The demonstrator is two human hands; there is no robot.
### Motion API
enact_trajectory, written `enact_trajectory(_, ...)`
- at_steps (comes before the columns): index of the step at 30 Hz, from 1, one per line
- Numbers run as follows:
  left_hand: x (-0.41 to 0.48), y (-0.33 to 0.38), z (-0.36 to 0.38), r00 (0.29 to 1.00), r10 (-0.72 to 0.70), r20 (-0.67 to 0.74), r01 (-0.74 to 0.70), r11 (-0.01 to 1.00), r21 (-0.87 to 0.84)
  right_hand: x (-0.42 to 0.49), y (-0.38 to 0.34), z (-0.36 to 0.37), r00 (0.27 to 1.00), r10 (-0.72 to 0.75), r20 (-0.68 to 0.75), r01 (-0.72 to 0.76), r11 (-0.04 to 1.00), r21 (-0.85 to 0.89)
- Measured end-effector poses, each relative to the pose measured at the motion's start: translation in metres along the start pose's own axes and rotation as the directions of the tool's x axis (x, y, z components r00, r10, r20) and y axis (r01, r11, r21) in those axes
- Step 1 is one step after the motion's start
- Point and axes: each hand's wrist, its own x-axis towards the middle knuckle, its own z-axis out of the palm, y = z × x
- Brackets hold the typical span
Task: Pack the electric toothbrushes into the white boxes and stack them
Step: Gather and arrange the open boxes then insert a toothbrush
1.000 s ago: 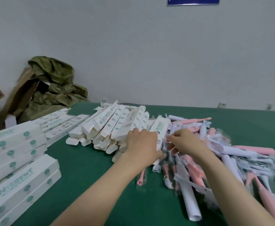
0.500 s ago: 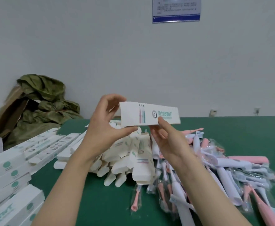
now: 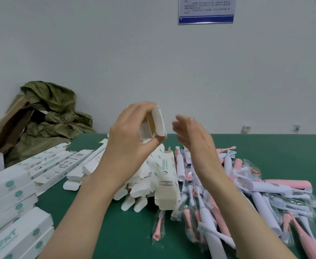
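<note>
My left hand [image 3: 129, 139] holds a white box [image 3: 157, 121] up in front of me, end-on, with its end flap open and the hollow inside showing. My right hand [image 3: 194, 139] hovers just right of the box with fingers spread, touching nothing. Below them a heap of empty flat white boxes [image 3: 153, 176] lies on the green table [image 3: 125, 230]. To the right sprawls a pile of pink and white electric toothbrushes [image 3: 256, 199] in clear bags. Closed packed boxes [image 3: 9, 199] are stacked at the left.
More printed boxes [image 3: 59, 165] lie flat behind the left stack. An olive cloth bundle [image 3: 54, 113] and brown cardboard [image 3: 9, 124] lean against the wall at the back left. A blue notice [image 3: 206, 10] hangs on the wall. One loose pink brush head [image 3: 158, 228] lies near me.
The box was picked from the heap and raised, then turned from broadside to end-on. My right hand has let go of it and drawn slightly away.
</note>
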Motion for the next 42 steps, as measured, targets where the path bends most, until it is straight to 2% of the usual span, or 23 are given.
enact_trajectory(1,-0.001,0.002,0.003,0.998,-0.015,0.056,0.013,0.999,0.032,-0.002,-0.003,0.002,0.996,-0.039,0.081,0.035,0.998,0.049)
enact_trajectory(3,-0.003,0.007,0.010,0.990,-0.037,0.136,0.036,0.999,0.011,-0.007,-0.007,0.008,0.983,-0.106,0.148,0.103,0.994,0.025)
enact_trajectory(5,-0.005,0.009,0.014,0.987,-0.040,0.155,0.044,0.999,-0.020,-0.011,-0.006,0.013,0.981,-0.162,0.109,0.168,0.985,-0.042)
enact_trajectory(7,-0.008,0.007,0.017,0.985,-0.069,0.160,0.078,0.996,-0.053,-0.012,-0.005,0.013,0.988,-0.155,0.018,0.155,0.988,0.008)
enact_trajectory(9,-0.010,0.006,0.020,0.966,-0.186,0.180,0.209,0.971,-0.119,-0.009,-0.005,0.012,0.990,-0.128,-0.050,0.131,0.989,0.067)
enact_trajectory(11,-0.012,0.005,0.023,0.948,-0.277,0.155,0.301,0.941,-0.157,-0.010,-0.004,0.014,0.989,-0.134,-0.059,0.136,0.990,0.029)
enact_trajectory(14,-0.013,0.004,0.025,0.947,-0.319,0.049,0.322,0.927,-0.190,-0.015,0.000,0.020,0.982,-0.182,-0.054,0.180,0.983,-0.045)
enact_trajectory(18,-0.014,0.008,0.027,0.958,-0.286,-0.024,0.279,0.948,-0.153,-0.018,0.004,0.023,0.966,-0.233,-0.116,0.223,0.971,-0.088)
enact_trajectory(21,-0.016,0.011,0.034,0.968,-0.248,-0.037,0.244,0.966,-0.082,-0.017,0.005,0.023,0.946,-0.298,-0.128,0.269,0.941,-0.206)
enact_trajectory(24,-0.016,0.017,0.035,0.973,-0.224,-0.057,0.218,0.972,-0.090,-0.020,0.005,0.026,0.923,-0.377,-0.083,0.340,0.896,-0.287)
enact_trajectory(27,-0.015,0.016,0.030,0.967,-0.206,-0.146,0.190,0.975,-0.116,-0.020,0.003,0.028,0.880,-0.466,0.092,0.461,0.788,-0.408)
enact_trajectory(29,-0.012,0.017,0.025,0.962,-0.204,-0.184,0.185,0.976,-0.117,-0.019,-0.001,0.026,0.857,-0.477,0.195,0.514,0.761,-0.394)
enact_trajectory(30,-0.010,0.018,0.021,0.962,-0.196,-0.192,0.179,0.978,-0.105,-0.018,-0.005,0.025,0.862,-0.458,0.220,0.507,0.802,-0.318)
enact_trajectory(32,-0.006,0.020,0.013,0.956,-0.191,-0.225,0.169,0.979,-0.111,-0.015,-0.013,0.019,0.910,-0.383,0.157,0.393,0.919,-0.033)
enact_trajectory(33,-0.005,0.021,0.009,0.942,-0.205,-0.266,0.165,0.972,-0.167,-0.012,-0.014,0.014,0.948,-0.315,0.049,0.311,0.947,0.084)
enact_trajectory(35,-0.004,0.026,0.000,0.888,-0.275,-0.370,0.115,0.909,-0.400,0.000,-0.011,-0.003,0.985,-0.045,-0.169,0.066,0.990,0.122)
enact_trajectory(36,-0.004,0.029,-0.003,0.856,-0.321,-0.406,0.068,0.847,-0.527,0.006,-0.008,-0.013,0.970,0.144,-0.197,-0.130,0.988,0.082)
enact_trajectory(38,-0.004,0.035,-0.003,0.804,-0.446,-0.393,0.011,0.672,-0.740,0.012,-0.001,-0.030,0.851,0.520,-0.076,-0.517,0.854,0.054)
enact_trajectory(39,-0.003,0.036,-0.002,0.789,-0.511,-0.340,0.017,0.572,-0.820,0.013,0.003,-0.036,0.778,0.628,0.027,-0.626,0.771,0.112)
enact_trajectory(40,-0.003,0.035,0.001,0.781,-0.560,-0.276,0.039,0.485,-0.874,0.012,0.005,-0.040,0.731,0.671,0.126,-0.681,0.701,0.215)
enact_trajectory(41,-0.003,0.032,0.005,0.780,-0.587,-0.214,0.066,0.418,-0.906,0.010,0.005,-0.041,0.716,0.674,0.180,-0.689,0.643,0.335)
enact_trajectory(42,-0.004,0.028,0.009,0.783,-0.601,-0.160,0.107,0.384,-0.917,0.008,0.004,-0.042,0.726,0.665,0.174,-0.660,0.604,0.446)
